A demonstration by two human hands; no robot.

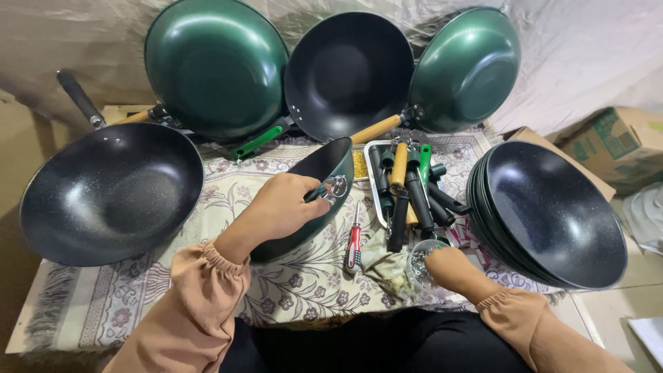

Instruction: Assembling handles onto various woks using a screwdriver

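Hands at work among green and black woks on a patterned cloth.

The left hand (286, 207) grips the rim of a tilted green wok (324, 179) at the centre. At four o'clock from it, the right hand (447, 268) dips into a small clear bowl (423, 261). A red screwdriver (354, 242) lies between them; a tray of handles (409, 186) sits at two o'clock, stacked black woks (552, 214) at three.
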